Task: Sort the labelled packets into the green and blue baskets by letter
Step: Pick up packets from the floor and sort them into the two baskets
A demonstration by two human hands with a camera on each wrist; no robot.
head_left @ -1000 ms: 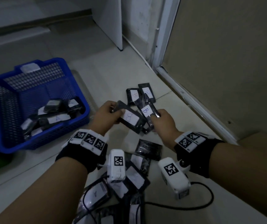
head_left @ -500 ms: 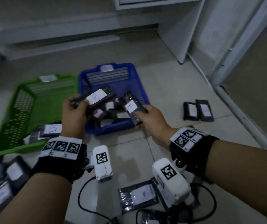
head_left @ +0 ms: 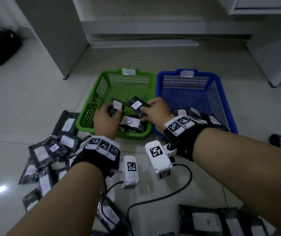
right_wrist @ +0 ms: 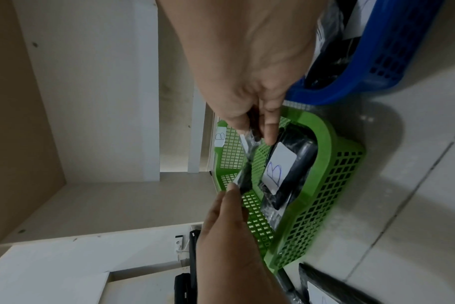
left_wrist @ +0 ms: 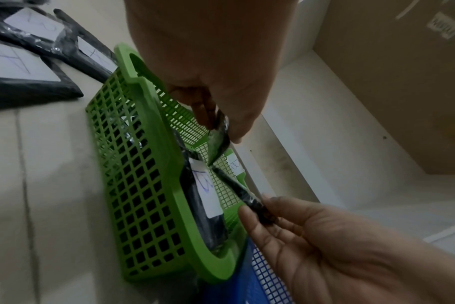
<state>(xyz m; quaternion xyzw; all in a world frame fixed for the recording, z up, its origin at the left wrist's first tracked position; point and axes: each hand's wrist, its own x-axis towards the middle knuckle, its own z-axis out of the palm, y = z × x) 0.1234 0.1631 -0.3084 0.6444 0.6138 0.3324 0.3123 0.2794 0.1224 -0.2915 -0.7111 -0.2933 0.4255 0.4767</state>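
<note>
Side by side on the floor stand the green basket (head_left: 100, 94) and the blue basket (head_left: 221, 99). Both of my hands hover over the green one. My left hand (head_left: 114, 111) grips a black packet (head_left: 117, 105) whose white label I cannot read. My right hand (head_left: 146, 110) pinches a black packet (head_left: 137, 104) labelled B. Below them in the green basket lies another packet (head_left: 129, 120) marked B. The right wrist view shows a B tag (right_wrist: 219, 136) on the green basket's far rim. The left wrist view shows the left hand's packet (left_wrist: 218, 135) edge-on.
Several loose black packets (head_left: 51, 150) lie heaped on the floor at my left, and more (head_left: 213, 220) at the lower right. The blue basket holds several packets (head_left: 192, 113). A black cable (head_left: 153, 200) loops under my wrists. White furniture panels (head_left: 56, 40) stand behind the baskets.
Both hands have carried their packets leftward, from over the blue basket to over the green basket. My view has swung so both baskets sit ahead.
</note>
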